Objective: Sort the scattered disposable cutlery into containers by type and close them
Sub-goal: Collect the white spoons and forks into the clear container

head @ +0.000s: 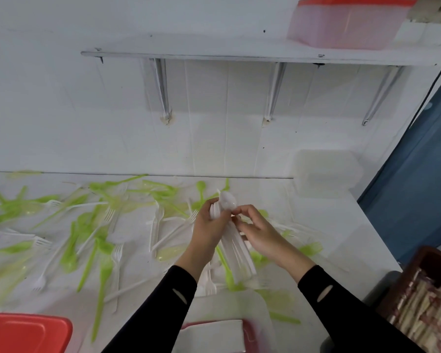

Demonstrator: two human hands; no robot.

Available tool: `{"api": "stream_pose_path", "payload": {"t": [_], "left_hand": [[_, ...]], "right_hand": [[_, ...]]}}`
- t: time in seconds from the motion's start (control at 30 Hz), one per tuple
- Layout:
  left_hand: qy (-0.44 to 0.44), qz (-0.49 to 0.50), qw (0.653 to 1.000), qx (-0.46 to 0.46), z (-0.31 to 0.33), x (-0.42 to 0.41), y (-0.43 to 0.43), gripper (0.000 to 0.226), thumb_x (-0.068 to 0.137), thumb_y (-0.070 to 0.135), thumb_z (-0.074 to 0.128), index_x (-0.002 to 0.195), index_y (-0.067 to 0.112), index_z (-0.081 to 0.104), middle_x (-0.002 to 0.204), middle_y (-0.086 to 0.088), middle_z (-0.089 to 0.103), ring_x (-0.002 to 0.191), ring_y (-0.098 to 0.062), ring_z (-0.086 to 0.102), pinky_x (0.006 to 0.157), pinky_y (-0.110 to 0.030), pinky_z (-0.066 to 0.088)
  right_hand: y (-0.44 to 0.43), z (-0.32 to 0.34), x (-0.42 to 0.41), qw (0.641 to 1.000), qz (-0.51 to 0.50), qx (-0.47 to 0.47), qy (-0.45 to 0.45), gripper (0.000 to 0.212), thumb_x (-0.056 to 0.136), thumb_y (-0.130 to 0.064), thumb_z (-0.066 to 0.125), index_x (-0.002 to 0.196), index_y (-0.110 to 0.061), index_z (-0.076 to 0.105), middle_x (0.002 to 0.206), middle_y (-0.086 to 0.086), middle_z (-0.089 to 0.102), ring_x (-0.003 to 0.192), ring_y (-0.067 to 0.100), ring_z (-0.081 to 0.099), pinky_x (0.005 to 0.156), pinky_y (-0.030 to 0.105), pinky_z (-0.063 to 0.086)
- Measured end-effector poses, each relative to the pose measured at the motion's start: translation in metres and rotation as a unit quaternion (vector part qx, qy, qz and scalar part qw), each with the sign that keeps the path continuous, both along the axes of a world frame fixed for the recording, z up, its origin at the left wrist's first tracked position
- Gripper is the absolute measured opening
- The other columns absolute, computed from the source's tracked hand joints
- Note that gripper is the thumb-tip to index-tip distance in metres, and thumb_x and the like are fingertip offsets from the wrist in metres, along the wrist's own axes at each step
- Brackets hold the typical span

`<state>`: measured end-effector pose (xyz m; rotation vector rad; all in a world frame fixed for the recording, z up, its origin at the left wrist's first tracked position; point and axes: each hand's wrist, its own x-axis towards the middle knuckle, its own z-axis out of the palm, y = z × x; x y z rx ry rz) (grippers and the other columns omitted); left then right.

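Left hand (210,225) clamps nested white spoon bundle (237,253), bowls upward; right hand (259,233) pinches topmost translucent spoon (227,202).

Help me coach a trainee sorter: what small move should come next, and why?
Probably press the top spoon flush into the stack of white spoons. The left hand grips that stack, the right hand pinches the top spoon at its bowl end, and it seems not yet nested. Much green cutlery lies scattered on the table, so more gathering remains.
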<state>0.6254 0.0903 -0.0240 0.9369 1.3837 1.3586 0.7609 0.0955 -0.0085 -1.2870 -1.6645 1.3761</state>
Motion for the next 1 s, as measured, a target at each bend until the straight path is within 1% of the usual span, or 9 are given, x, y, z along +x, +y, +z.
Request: {"api": "stream_pose_path", "payload": {"t": [0.13,0.23,0.33,0.47,0.53,0.67,0.73,0.87,1.0], "left_hand": [[-0.029,0.010,0.999,0.012,-0.003,-0.002,0.003,0.028,0.080,0.035,0.072,0.105,0.025,0.064,0.094,-0.004,0.074,0.092,-0.023,0.071,0.087,-0.042,0.055],[0.027,0.053,0.998,0.030,-0.006,-0.003,0.005,0.021,0.088,0.026,0.071,0.105,0.024,0.059,0.078,-0.003,0.074,0.082,-0.021,0.071,0.080,-0.035,0.054],[0.040,0.081,0.996,0.018,-0.005,-0.005,0.004,0.033,0.085,0.030,0.074,0.112,0.019,0.060,0.087,-0.002,0.073,0.086,-0.019,0.069,0.079,-0.031,0.052],[-0.021,0.073,0.997,0.009,-0.006,-0.006,0.005,0.039,0.076,0.043,0.079,0.107,0.028,0.063,0.097,-0.003,0.073,0.097,-0.024,0.070,0.093,-0.049,0.053],[-0.047,0.065,0.996,0.024,-0.006,-0.006,0.005,0.039,0.074,0.046,0.079,0.107,0.032,0.063,0.101,-0.007,0.073,0.103,-0.028,0.069,0.096,-0.056,0.050],[-0.047,0.088,0.994,0.055,-0.004,-0.004,0.006,0.030,0.074,0.053,0.073,0.102,0.046,0.063,0.123,-0.008,0.062,0.120,-0.030,0.058,0.102,-0.054,0.047],[-0.072,0.091,0.992,0.055,0.000,-0.003,0.005,0.028,0.079,0.048,0.075,0.103,0.041,0.064,0.116,-0.006,0.066,0.111,-0.030,0.063,0.098,-0.053,0.050],[-0.149,0.079,0.985,0.044,0.001,-0.002,0.006,0.035,0.087,0.030,0.073,0.113,0.015,0.056,0.075,0.004,0.070,0.081,-0.022,0.069,0.083,-0.046,0.053],[-0.144,0.055,0.987,0.053,-0.001,-0.002,0.006,0.029,0.090,0.028,0.068,0.110,0.014,0.053,0.075,0.010,0.069,0.081,-0.015,0.067,0.080,-0.043,0.052]], "right_hand": [[-0.004,-0.002,0.005,0.993,0.023,0.085,-0.079,0.031,0.103,-0.019,0.043,0.126,-0.039,0.047,0.108,-0.013,0.061,0.057,-0.003,0.055,0.056,0.017,0.043],[-0.001,-0.003,0.007,0.990,0.041,0.076,-0.109,0.045,0.102,-0.011,0.037,0.129,-0.046,0.047,0.094,-0.008,0.066,0.050,-0.001,0.049,0.054,0.017,0.038],[0.002,-0.005,0.009,0.987,0.049,0.060,-0.142,0.048,0.099,-0.011,0.036,0.130,-0.046,0.049,0.089,-0.009,0.071,0.048,0.004,0.041,0.054,0.023,0.038],[0.001,-0.009,0.008,0.987,0.071,0.048,-0.139,0.049,0.098,-0.016,0.037,0.123,-0.057,0.050,0.071,-0.016,0.065,0.059,0.013,0.045,0.061,0.029,0.040],[0.001,-0.008,0.007,0.990,0.072,0.044,-0.115,0.046,0.100,-0.022,0.039,0.121,-0.061,0.049,0.079,-0.004,0.063,0.069,0.012,0.051,0.067,0.026,0.040],[-0.005,-0.006,0.006,0.990,0.120,0.022,-0.075,0.051,0.095,-0.040,0.060,0.139,-0.054,0.038,0.126,-0.031,0.053,0.104,-0.023,0.049,0.092,0.011,0.042],[-0.006,-0.007,0.006,0.989,0.125,0.035,-0.076,0.066,0.088,-0.039,0.071,0.142,-0.051,0.035,0.135,-0.027,0.052,0.115,-0.016,0.051,0.099,0.017,0.044],[-0.003,-0.012,0.005,0.987,0.088,0.102,-0.091,0.068,0.085,-0.028,0.075,0.144,-0.040,0.042,0.138,-0.023,0.050,0.122,-0.009,0.048,0.102,0.021,0.044],[-0.002,-0.014,0.007,0.972,0.074,0.159,-0.154,0.068,0.084,-0.037,0.073,0.142,-0.042,0.039,0.135,-0.023,0.048,0.123,-0.002,0.047,0.100,0.027,0.044]]}}
